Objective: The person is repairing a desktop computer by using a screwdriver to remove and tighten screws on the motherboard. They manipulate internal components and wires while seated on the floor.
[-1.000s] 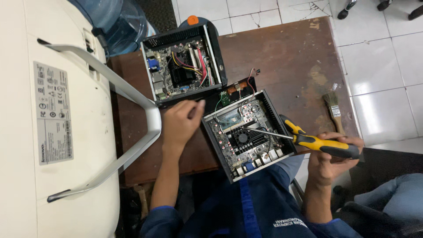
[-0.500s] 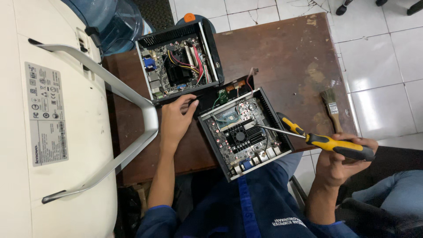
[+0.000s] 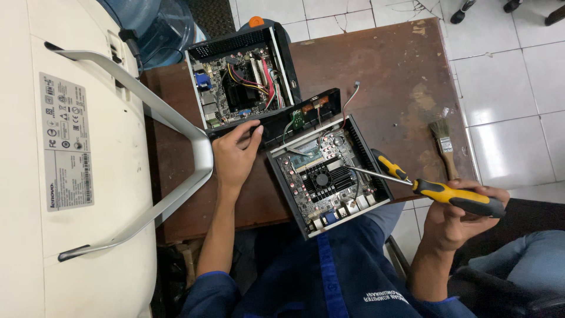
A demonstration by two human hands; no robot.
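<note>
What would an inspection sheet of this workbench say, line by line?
Surface: worn brown wooden table, patchy finish.
Job's things: near open computer case, circuit board exposed; yellow-and-black screwdriver, tip over that board.
Clutter: second open case; paintbrush at table edge.
Hands: left hand rests on a black panel; right hand grips the screwdriver.
Cables: coloured wires inside both cases.
Surroundings: white monitor back with silver stand, tiled floor, blue water bottle.

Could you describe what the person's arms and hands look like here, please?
Both hands, the left hand and the right hand, are bare: no gloves, rings or watch show. The forearms are uncovered too. Short dark blue sleeves end about the elbows, part of a blue work shirt.
</note>
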